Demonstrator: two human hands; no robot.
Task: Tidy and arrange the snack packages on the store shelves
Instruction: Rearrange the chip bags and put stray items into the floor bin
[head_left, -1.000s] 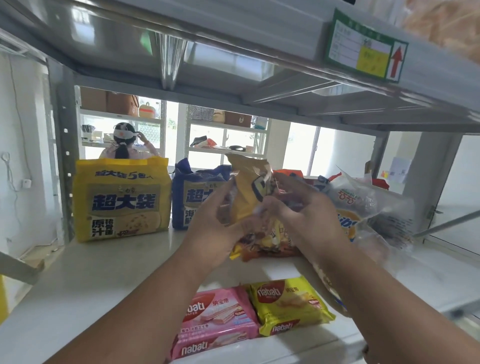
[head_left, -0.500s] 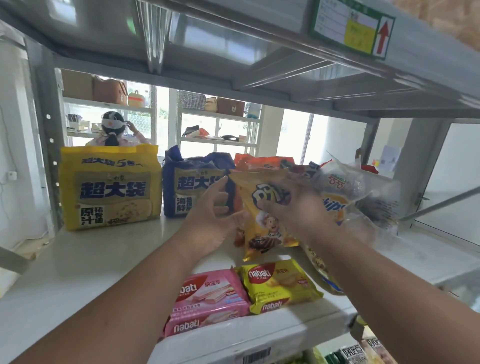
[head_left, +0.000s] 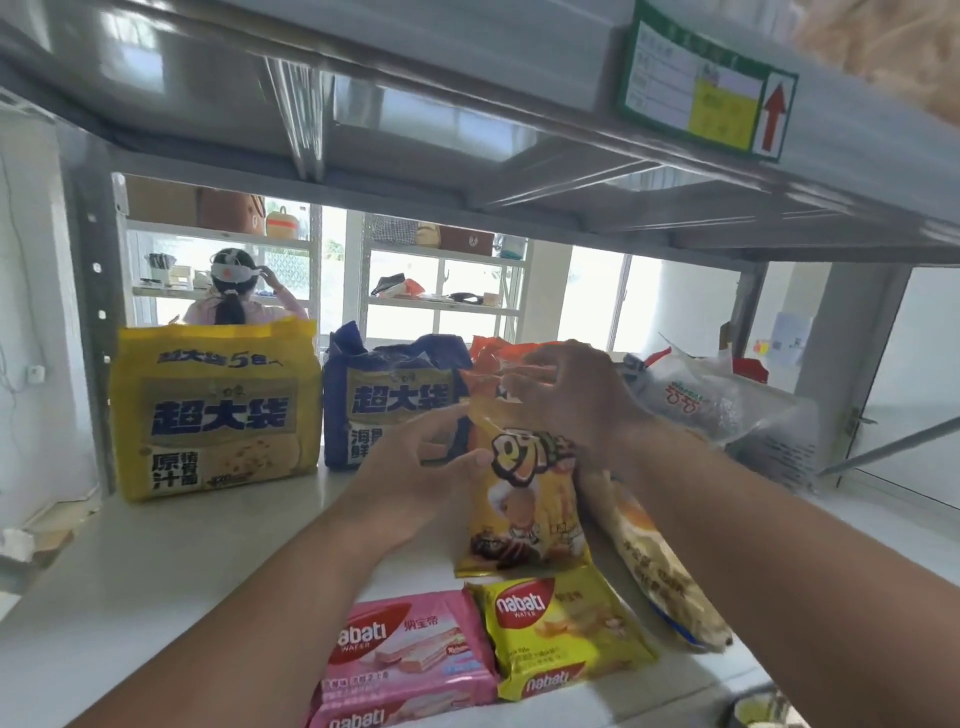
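An orange-yellow snack bag (head_left: 524, 499) stands upright on the white shelf (head_left: 171, 571), its bottom edge touching the shelf. My left hand (head_left: 421, 467) pinches the bag's left edge between thumb and fingers. My right hand (head_left: 571, 400) grips its top right corner. A yellow noodle multipack (head_left: 215, 410) and a blue noodle multipack (head_left: 389, 400) stand at the back. A pink Nabati wafer pack (head_left: 410, 660) and a yellow Nabati wafer pack (head_left: 561, 634) lie flat at the front edge.
A clear bag of snacks (head_left: 727, 405) lies tipped at the right, with another pale packet (head_left: 660, 566) leaning under my right forearm. The steel upper shelf (head_left: 467, 93) hangs low overhead. A person (head_left: 236, 291) stands behind the shelving at far left.
The bag has been turned from a bunched, tilted hold to upright, lowered so its bottom rests on the shelf, and my right hand has shifted up to its top corner.
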